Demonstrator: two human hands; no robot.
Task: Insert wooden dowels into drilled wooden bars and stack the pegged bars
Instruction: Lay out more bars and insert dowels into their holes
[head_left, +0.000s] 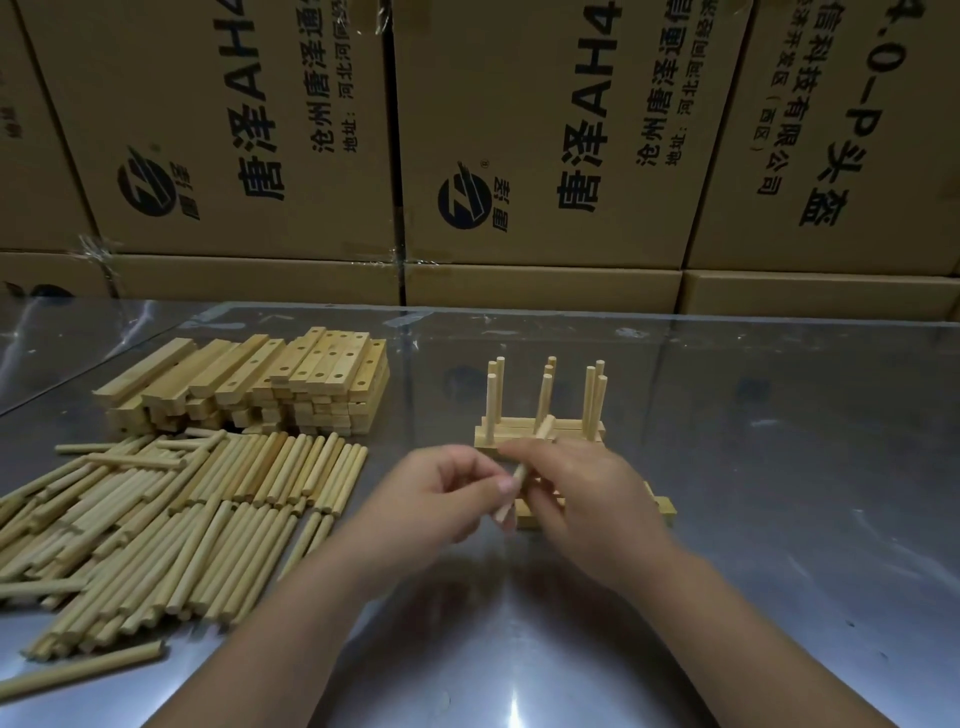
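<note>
A drilled wooden bar lies on the metal table under my right hand, mostly hidden by it. Both hands meet above the bar's left end. My left hand pinches a wooden dowel, which tilts down toward the bar, and my right hand's fingers curl round the same dowel higher up. Just behind stand several pegged bars, side by side, with dowels sticking upright. A heap of loose dowels lies to the left, with a stack of drilled bars behind it.
The shiny metal table reflects light. Cardboard boxes with printed text form a wall along its far edge. One stray dowel lies near the front left corner.
</note>
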